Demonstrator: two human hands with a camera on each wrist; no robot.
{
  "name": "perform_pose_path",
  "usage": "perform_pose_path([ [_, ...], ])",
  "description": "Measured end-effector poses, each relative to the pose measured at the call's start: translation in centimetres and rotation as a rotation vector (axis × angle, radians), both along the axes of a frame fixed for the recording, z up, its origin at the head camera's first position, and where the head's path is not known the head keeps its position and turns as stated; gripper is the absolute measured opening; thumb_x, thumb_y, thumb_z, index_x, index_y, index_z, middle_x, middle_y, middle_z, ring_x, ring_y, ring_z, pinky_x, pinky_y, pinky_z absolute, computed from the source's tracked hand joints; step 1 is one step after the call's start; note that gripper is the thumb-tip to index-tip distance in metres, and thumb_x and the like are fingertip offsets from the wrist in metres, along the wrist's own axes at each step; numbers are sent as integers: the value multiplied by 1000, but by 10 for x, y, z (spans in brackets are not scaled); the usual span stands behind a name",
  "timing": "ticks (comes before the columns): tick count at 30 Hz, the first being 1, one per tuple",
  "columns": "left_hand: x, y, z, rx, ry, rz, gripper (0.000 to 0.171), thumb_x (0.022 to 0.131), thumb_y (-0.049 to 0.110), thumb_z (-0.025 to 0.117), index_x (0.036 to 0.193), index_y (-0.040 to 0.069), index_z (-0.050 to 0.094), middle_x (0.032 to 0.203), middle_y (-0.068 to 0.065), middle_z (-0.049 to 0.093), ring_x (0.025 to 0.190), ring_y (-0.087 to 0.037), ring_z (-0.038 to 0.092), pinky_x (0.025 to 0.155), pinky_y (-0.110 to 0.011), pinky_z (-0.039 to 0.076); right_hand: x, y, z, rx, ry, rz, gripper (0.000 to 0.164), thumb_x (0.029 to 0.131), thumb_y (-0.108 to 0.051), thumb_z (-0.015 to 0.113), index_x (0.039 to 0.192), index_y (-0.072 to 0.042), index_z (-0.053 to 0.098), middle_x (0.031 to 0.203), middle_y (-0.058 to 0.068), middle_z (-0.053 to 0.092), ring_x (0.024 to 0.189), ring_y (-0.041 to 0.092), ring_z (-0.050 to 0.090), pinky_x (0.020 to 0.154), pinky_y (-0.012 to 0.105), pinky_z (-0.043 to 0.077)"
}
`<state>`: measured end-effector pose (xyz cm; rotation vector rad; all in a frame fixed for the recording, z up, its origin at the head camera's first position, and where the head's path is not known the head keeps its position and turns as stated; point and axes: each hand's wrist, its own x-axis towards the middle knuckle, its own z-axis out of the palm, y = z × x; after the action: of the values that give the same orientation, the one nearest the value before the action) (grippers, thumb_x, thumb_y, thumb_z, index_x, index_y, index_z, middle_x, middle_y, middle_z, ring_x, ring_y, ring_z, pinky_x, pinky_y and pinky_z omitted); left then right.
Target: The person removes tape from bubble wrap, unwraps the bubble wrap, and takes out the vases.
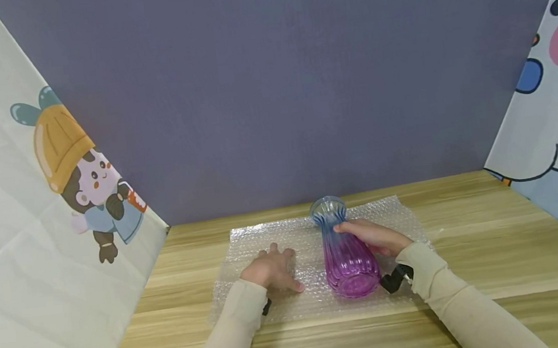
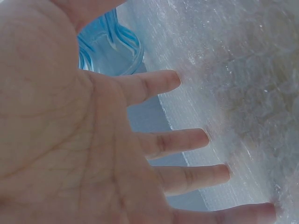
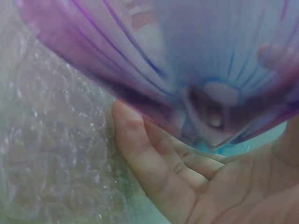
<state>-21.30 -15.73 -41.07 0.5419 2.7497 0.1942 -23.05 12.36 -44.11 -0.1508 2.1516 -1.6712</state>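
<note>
A ribbed glass vase (image 1: 345, 249), blue at its flared mouth and purple toward its base, is tilted over a sheet of bubble wrap (image 1: 319, 301), mouth pointing away. My right hand (image 1: 376, 236) grips it from the right side, thumb across the upper body. In the right wrist view the fingers (image 3: 140, 149) curl beneath the vase (image 3: 154, 60). To the left of the vase, my left hand (image 1: 271, 270) rests on the bubble wrap with its fingers spread. The left wrist view shows those fingertips (image 2: 170, 80) at the bubble wrap (image 2: 252, 93), with the vase's blue mouth (image 2: 117, 46) behind.
The bubble wrap lies flat on a wood-grain table (image 1: 181, 311). A dark grey-blue panel (image 1: 300, 91) stands along the table's back edge. Cartoon-printed white sheets (image 1: 6, 182) flank it on both sides.
</note>
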Motion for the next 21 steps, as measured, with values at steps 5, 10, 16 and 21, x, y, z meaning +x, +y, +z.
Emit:
perform_pose_path([
  [5, 0, 0, 0, -5, 4, -3, 96, 76, 55, 84, 155, 18, 43, 163, -26, 32, 143, -55, 39, 112, -72, 39, 1, -1, 1, 5, 12, -2, 70, 100, -47, 53, 150, 1, 43, 152, 27, 48, 138, 44, 51, 115, 61, 43],
  [10, 0, 0, 0, -8, 9, -5, 97, 75, 55, 85, 155, 18, 43, 162, -26, 32, 142, -55, 39, 112, -72, 39, 1, -1, 0, -17, 10, -1, 69, 100, -45, 53, 149, 3, 44, 149, 27, 52, 135, 42, 55, 113, 59, 46],
  [16, 1, -1, 1, 4, 2, 2, 96, 75, 55, 85, 154, 19, 44, 163, -26, 32, 143, -55, 38, 112, -72, 39, 0, 0, -1, -41, 6, 3, 67, 100, -43, 52, 147, 4, 46, 146, 26, 55, 131, 39, 59, 112, 56, 48],
  [21, 1, -1, 1, 16, -4, 9, 96, 75, 54, 85, 154, 20, 44, 163, -25, 30, 144, -55, 37, 112, -73, 38, 0, 1, -2, -52, 6, 5, 65, 100, -42, 52, 146, 4, 47, 143, 26, 58, 128, 38, 61, 110, 55, 50],
])
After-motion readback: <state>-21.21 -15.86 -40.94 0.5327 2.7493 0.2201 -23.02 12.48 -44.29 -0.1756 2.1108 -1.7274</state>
